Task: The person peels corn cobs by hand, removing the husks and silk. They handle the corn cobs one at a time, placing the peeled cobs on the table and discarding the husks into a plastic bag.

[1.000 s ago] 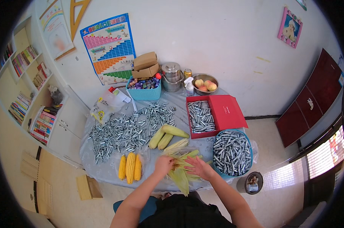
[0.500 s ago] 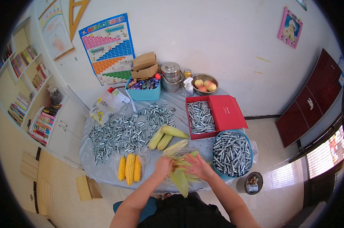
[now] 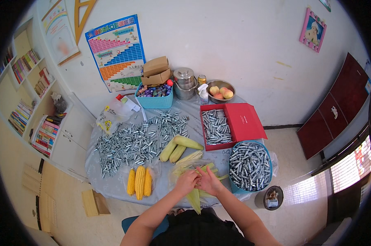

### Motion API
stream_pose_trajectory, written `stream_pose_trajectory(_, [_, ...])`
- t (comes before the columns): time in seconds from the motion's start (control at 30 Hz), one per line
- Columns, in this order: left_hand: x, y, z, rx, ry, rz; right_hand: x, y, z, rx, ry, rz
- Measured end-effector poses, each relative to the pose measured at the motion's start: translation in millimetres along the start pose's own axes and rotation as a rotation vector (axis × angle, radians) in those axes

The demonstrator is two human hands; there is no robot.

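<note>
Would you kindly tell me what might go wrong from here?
The husks reach the table's front edge, so some might slip off. The blue tub, full of metal parts, stands near the right hand; a wide sweep could knock it. The loose pile of parts lies close to the peeled cobs, so a piece might stray among them.

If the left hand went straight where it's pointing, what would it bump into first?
Probably the right hand: it's just ahead of the left hand, maybe already touching, over the green husks. Depth is hard to judge.
</note>
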State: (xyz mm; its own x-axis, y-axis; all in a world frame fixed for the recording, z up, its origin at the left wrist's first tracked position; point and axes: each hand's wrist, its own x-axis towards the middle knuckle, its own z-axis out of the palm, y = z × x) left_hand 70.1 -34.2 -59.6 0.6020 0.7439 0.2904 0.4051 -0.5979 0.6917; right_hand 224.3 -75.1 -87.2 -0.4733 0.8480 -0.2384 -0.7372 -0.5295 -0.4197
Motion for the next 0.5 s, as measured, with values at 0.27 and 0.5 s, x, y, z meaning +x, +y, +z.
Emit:
stream_pose_trajectory(0.27, [-10,-33,-19,0.374,0.065,-0.24,-8,-9,12,-0.011,0.24,-0.065])
stream_pose_trajectory(0.5, [-8,-3,-3,-0.142,0.082,-0.227,9,0,-4,-0.087,0.346,-0.171])
